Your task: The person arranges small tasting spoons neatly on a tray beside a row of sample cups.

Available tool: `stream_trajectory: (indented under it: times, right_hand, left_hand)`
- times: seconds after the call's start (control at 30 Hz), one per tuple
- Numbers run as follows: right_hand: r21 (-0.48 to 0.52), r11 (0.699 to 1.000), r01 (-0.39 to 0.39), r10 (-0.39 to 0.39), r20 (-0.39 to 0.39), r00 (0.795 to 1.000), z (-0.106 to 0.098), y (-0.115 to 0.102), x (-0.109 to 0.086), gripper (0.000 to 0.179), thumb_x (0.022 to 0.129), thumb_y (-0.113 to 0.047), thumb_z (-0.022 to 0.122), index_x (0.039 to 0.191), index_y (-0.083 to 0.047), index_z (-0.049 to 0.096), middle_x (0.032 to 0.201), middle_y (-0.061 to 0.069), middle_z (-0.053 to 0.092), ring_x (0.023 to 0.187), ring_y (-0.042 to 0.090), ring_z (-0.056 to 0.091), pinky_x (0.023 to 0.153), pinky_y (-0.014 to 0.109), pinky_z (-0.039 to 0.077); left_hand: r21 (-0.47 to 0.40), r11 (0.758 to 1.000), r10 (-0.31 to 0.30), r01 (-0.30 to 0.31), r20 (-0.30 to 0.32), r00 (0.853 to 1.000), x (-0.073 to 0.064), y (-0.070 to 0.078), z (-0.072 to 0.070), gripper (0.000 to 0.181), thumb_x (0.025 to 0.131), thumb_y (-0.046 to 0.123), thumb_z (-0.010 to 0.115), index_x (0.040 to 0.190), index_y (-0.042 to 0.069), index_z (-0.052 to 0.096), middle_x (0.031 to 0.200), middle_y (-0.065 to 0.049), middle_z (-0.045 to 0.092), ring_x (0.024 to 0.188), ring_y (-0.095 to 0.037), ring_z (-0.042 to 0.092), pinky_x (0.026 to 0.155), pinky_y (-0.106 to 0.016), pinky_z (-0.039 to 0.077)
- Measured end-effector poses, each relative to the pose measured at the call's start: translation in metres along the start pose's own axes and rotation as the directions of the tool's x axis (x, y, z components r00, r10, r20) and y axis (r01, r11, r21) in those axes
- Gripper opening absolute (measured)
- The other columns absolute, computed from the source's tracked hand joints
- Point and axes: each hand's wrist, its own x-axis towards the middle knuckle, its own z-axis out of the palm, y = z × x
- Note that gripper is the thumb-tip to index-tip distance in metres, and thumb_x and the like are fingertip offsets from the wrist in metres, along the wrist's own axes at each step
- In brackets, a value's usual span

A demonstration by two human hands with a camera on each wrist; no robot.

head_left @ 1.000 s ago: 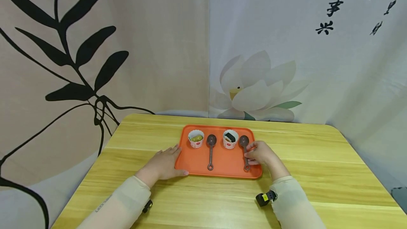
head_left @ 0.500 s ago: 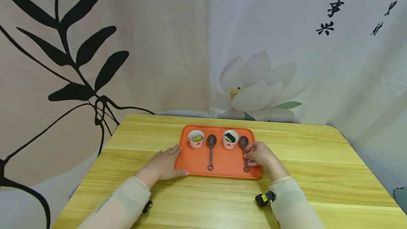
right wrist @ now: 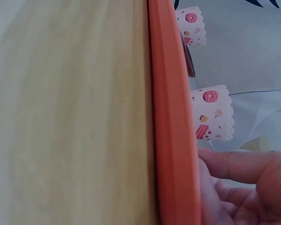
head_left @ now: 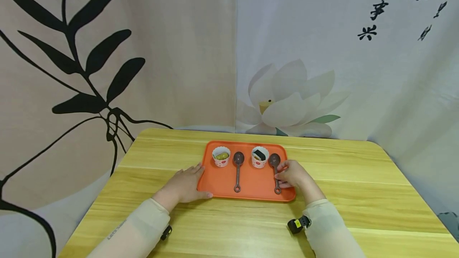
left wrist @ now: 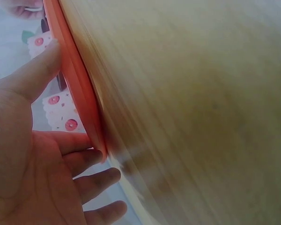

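An orange tray (head_left: 218, 181) lies on the table, bearing two paper cups and two brown spoons. My left hand (head_left: 183, 186) rests at the tray's left end, thumb by the front edge; the left wrist view shows its fingers fairly straight and apart. Near the tray's right end, my right hand (head_left: 295, 174) pinches the handle of the right spoon (head_left: 274, 159), whose bowl points away from me. Left of that spoon stands a cup (head_left: 258, 164) with a dark-and-white piece in it. The other spoon (head_left: 238, 158) lies between this cup and the left cup (head_left: 220, 163), which holds something yellow-green.
The wooden table (head_left: 229, 228) extends around the tray on all sides. Behind it hangs a curtain (head_left: 186, 51) printed with dark leaves, a pale lotus and black characters. A small black camera (head_left: 297, 224) sits on my right wrist.
The right spoon has shifted very slightly left, with my right hand on its handle. My left hand, the tray and the cups stay where they were.
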Motion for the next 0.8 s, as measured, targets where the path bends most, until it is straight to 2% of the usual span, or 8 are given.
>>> stream_trajectory:
  times: [0.8]
  right_hand:
    - [0.032, 0.999, 0.004, -0.004, -0.006, 1.000, 0.0011, 0.0018, 0.0000, 0.019, 0.092, 0.009, 0.065, 0.107, 0.008, 0.053, 0.083, 0.015, 0.059, 0.064, 0.020, 0.063, 0.060, 0.033, 0.061]
  left_hand:
    - [0.003, 1.000, 0.001, -0.001, -0.001, 1.000, 0.0030, -0.0007, 0.0025, 0.101, 0.085, 0.065, 0.068, 0.155, 0.000, 0.034, 0.161, -0.017, 0.029, 0.146, -0.040, 0.031, 0.117, -0.058, 0.024]
